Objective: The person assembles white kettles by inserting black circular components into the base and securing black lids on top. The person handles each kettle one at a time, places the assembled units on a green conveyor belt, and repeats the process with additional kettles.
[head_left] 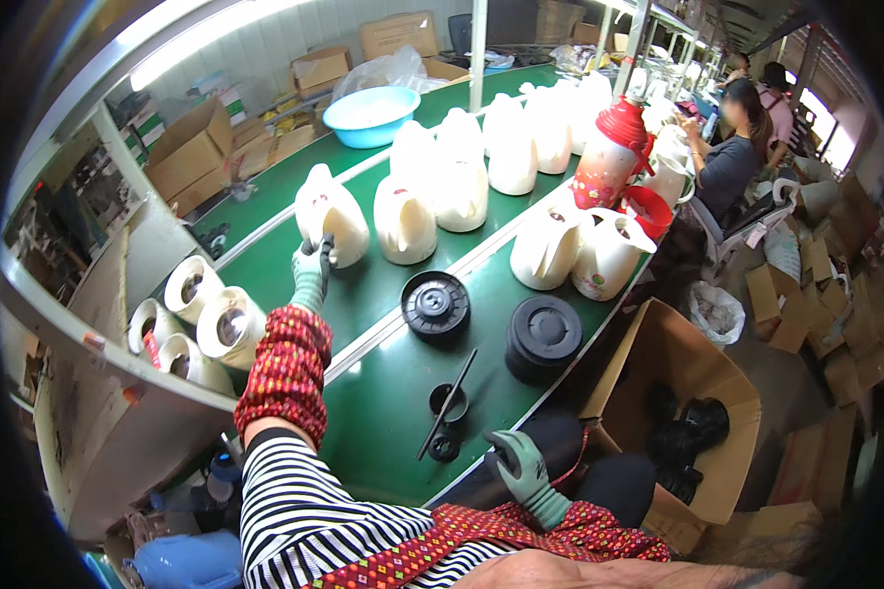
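My left hand (311, 277), in a pale green glove with dark fingertips, reaches out to a cream jug (336, 224) on the green bench. Its fingers are closed at the lower end of the jug's handle. My right hand (526, 473), gloved alike, is near my lap by the bench's front edge. Its fingers bend loosely, apart from the thumb, and nothing shows in them. Between the hands lie a black ridged round part (435, 303), a stack of black round lids (543, 336), and a small black cup (449, 401) with a thin dark rod (450, 402) across it.
More cream jugs (405, 224) stand in rows along the bench. A red floral thermos (611, 152) stands at the right. Open-topped cream bodies (230, 326) cluster at the left. A cardboard box (732, 393) holds black parts. A blue basin (371, 116) sits behind; co-workers (732, 147) sit farther along.
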Demonstrator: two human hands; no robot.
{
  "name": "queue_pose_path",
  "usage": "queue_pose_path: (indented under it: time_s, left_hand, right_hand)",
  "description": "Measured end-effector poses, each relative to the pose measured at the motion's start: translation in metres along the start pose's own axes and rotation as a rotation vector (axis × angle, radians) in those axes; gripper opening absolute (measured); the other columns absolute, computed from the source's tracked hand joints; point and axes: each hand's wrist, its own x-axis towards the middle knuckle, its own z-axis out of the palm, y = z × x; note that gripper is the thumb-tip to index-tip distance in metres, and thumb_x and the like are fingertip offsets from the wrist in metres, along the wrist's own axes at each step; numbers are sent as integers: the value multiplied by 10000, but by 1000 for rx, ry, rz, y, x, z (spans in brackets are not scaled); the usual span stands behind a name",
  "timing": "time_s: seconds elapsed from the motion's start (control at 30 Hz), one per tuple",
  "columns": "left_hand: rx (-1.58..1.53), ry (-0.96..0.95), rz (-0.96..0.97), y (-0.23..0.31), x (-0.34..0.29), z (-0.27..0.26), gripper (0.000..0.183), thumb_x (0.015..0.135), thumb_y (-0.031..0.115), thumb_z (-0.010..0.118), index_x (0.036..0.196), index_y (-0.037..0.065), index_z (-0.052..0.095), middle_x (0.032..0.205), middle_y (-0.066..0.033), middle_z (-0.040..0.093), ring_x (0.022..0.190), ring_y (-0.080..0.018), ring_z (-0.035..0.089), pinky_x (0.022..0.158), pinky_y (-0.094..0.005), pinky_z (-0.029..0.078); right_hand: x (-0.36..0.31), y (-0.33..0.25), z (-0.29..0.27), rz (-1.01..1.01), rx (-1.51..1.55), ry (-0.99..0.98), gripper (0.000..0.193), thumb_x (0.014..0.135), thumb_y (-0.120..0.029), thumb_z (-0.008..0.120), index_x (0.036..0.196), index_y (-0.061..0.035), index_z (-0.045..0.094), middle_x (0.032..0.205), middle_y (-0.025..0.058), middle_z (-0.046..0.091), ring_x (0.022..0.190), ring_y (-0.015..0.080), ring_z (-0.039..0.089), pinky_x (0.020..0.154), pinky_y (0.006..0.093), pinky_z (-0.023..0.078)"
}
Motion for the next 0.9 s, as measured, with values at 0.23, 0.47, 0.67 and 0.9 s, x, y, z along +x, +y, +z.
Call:
queue_pose_path:
  time_s: [0.23, 0.47, 0.67, 0.9]
  left_hand:
    - [264, 187, -56, -64, 93, 60, 460, 924, 474, 830, 1049, 36, 762, 706, -105, 698, 545, -234, 639, 536, -397, 547]
    - [886, 49, 299, -16, -22, 6, 1123, 809, 483, 878, 1654, 43, 282, 1665, -282, 337, 1522, -438, 386, 1207, -503, 424]
    - [1243, 301, 411, 46, -154, -132, 1170, 780, 297, 914, 1684, 77, 203, 1665, -318, 279, 1538, -478, 361, 1216, -515, 428]
    - [1426, 337, 199, 42, -144, -202, 536, 882, 322, 830, 1282, 27, 629, 1412, -221, 584, 1057, -426, 721, 896, -500, 600]
  right_hand:
    - [16, -7, -2, -7, 1, -59, 427, 907, -132, 767, 1329, -90, 717, 1250, 152, 718, 1133, 359, 685, 984, 446, 549]
    - [21, -8, -1, -7, 2, -87, 408, 865, -107, 793, 1264, -50, 731, 1227, 153, 743, 1094, 367, 696, 953, 458, 551]
    - [19, -9, 3, -30, -32, -93, 400, 868, -152, 797, 1251, -56, 736, 1203, 144, 746, 1076, 357, 696, 947, 453, 543]
    - [19, -12, 2, -45, 25, -96, 391, 893, -162, 785, 1265, -54, 729, 1216, 146, 739, 1103, 351, 696, 952, 436, 555]
